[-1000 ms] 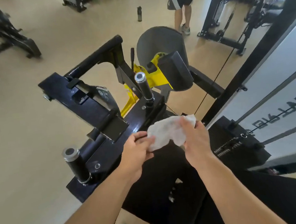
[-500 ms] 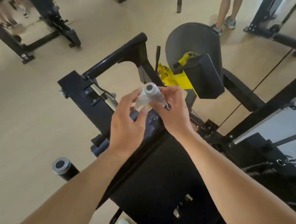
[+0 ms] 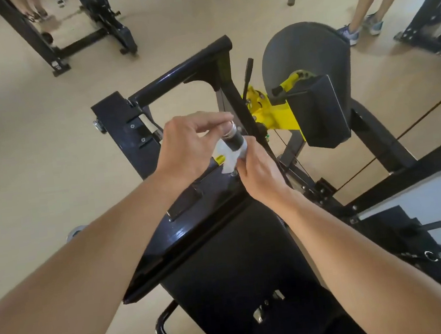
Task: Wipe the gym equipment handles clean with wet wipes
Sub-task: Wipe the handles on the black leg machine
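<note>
Both my hands pinch a thin white wet wipe (image 3: 230, 157) wrapped around the short black handle with a chrome end cap (image 3: 233, 136): left hand (image 3: 190, 145) above, right hand (image 3: 259, 175) below (its fingertips hidden). My left forearm hides most of a second chrome-capped handle (image 3: 74, 232).

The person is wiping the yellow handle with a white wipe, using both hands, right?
Not quite: in the head view the handle is black with a silver cap, not yellow. The white wipe is wrapped around it, with the left hand and right hand both on it.
</note>
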The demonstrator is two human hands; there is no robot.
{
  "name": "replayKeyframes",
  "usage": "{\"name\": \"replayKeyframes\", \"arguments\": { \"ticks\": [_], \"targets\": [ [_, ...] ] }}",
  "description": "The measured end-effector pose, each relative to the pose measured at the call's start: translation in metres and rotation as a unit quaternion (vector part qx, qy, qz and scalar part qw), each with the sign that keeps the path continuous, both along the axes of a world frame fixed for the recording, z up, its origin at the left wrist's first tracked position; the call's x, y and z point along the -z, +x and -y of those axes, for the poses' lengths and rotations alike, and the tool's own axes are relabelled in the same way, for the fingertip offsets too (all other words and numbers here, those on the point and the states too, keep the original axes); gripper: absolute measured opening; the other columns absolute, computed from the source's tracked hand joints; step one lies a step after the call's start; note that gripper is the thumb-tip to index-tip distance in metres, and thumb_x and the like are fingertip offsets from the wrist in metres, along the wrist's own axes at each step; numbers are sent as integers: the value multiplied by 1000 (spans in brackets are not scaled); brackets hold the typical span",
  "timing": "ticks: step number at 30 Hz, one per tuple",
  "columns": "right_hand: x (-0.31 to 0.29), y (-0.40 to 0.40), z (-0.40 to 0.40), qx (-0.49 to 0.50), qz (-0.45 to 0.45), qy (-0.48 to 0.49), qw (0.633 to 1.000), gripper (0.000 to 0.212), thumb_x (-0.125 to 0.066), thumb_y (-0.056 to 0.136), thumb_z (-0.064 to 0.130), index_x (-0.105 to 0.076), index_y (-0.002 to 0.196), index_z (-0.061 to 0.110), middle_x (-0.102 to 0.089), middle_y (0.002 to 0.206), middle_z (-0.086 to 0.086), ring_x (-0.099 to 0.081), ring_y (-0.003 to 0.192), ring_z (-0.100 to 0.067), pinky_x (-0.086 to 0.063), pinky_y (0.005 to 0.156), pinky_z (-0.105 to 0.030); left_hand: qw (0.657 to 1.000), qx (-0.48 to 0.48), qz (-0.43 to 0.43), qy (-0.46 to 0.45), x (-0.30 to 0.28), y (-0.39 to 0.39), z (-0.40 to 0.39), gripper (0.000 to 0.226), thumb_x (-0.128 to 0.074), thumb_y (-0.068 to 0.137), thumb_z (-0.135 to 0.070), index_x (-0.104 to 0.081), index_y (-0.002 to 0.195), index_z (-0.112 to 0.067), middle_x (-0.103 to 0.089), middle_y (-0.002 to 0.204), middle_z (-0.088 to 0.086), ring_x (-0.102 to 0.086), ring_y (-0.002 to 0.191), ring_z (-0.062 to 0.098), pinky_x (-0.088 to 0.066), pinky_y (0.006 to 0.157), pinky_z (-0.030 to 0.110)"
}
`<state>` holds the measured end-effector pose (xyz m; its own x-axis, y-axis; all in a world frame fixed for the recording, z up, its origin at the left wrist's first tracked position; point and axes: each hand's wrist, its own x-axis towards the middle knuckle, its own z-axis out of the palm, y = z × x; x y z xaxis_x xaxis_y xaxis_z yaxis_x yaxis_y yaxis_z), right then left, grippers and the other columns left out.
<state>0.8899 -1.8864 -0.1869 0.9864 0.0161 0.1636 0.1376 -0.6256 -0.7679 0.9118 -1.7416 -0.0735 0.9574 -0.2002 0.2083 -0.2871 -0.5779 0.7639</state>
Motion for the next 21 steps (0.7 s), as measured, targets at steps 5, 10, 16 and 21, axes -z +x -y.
{"name": "replayKeyframes", "arguments": {
  "ticks": [5,10,16,21],
  "targets": [
    [-14,5,-5,-8,39,72,997,37,-55,100,16,-42,134,14,-51,114,5,-55,104,-11,-49,84,-22,1000,-5,-18,-2,3,-5,-3,25,-73,90,-29,-76,114,-25,-73,116,-13,-60,115,-7,-42,98,4],
    [9,5,-19,57,33,56,996,38,-56,100,19,-39,133,18,-52,113,7,-56,100,-10,-56,88,-33,1000,-10,-16,-13,7,-9,-1,28,-71,90,-31,-74,118,-25,-71,119,-13,-60,117,-5,-42,99,4],
    [9,-9,-17,125,-12,147,981,45,-64,97,19,-50,139,26,-62,119,11,-60,107,-4,-48,92,-10,1000,2,-26,-8,9,-8,-2,30,-71,91,-32,-73,120,-25,-69,125,-11,-59,122,-3,-42,111,21],
    [-11,-17,20,305,38,261,915,12,-72,89,16,-75,94,27,-68,77,19,-67,77,-4,-61,72,-38,998,2,-44,-43,7,-11,-1,28,-71,90,-28,-74,118,-23,-69,125,-10,-57,120,-8,-38,109,11]
  ]
}}
